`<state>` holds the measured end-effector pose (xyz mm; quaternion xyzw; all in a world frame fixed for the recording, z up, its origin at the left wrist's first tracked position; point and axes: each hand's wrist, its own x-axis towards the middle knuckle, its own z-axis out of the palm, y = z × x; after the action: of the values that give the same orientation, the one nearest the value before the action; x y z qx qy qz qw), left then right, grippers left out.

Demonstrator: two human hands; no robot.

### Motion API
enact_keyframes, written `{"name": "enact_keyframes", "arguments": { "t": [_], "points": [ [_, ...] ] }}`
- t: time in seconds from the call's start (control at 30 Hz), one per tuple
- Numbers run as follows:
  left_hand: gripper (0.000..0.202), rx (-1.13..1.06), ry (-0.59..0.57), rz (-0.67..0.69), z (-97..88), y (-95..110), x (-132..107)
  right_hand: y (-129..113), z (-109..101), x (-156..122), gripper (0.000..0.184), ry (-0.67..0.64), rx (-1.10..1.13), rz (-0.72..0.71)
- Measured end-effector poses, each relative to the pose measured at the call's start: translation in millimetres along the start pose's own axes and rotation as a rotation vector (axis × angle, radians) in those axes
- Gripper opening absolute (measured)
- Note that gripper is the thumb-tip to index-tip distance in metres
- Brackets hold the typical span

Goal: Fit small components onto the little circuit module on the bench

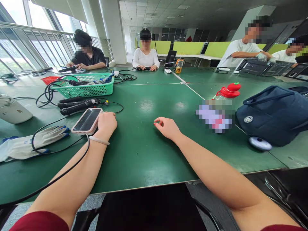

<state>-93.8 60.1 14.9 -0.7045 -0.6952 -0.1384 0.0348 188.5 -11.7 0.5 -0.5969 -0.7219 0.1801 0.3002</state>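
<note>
My left hand (107,124) rests on the green table (134,154) with its fingers curled in, against the right edge of a phone (88,120) in a pink case. I see nothing held in the hand, though its palm side is hidden. A pale band (99,140) circles that wrist. My right hand (167,127) lies on the table to the right, fingers loosely bent, with a gap between thumb and forefinger and nothing in it. Left of the phone lies a pair of work gloves (36,139), white with blue. A black cable (69,170) loops across my left forearm.
Farther left are black handheld devices (79,106), a green basket (89,86) with cables and gloves, and a white pot (13,109). To the right stand a red-lidded bottle (228,93), a navy bag (274,112) and a round whitish object (260,143). Several people sit beyond.
</note>
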Motion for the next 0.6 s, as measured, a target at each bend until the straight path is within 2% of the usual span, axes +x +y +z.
{"name": "enact_keyframes", "arguments": {
  "t": [0.13,0.3,0.37,0.47,0.6],
  "points": [
    [0.035,-0.139,0.071,-0.03,4.2,-0.3,2.9,0.3,0.7,0.5,0.022,-0.013,0.018,0.013],
    [0.036,-0.378,-0.03,-0.116,11.6,-4.9,8.5,0.3,3.0,0.7,0.022,-0.06,0.045,-0.002],
    [0.035,-0.441,-0.057,-0.091,14.2,-0.8,7.6,0.6,5.0,1.5,0.022,-0.094,0.044,-0.025],
    [0.036,-0.567,-0.121,0.032,17.1,19.1,-2.5,1.1,9.0,3.7,0.025,-0.142,0.01,-0.073],
    [0.038,-0.929,-0.304,0.254,14.4,63.7,-31.5,1.5,13.5,6.6,0.039,-0.164,-0.076,-0.155]
  ]
}}
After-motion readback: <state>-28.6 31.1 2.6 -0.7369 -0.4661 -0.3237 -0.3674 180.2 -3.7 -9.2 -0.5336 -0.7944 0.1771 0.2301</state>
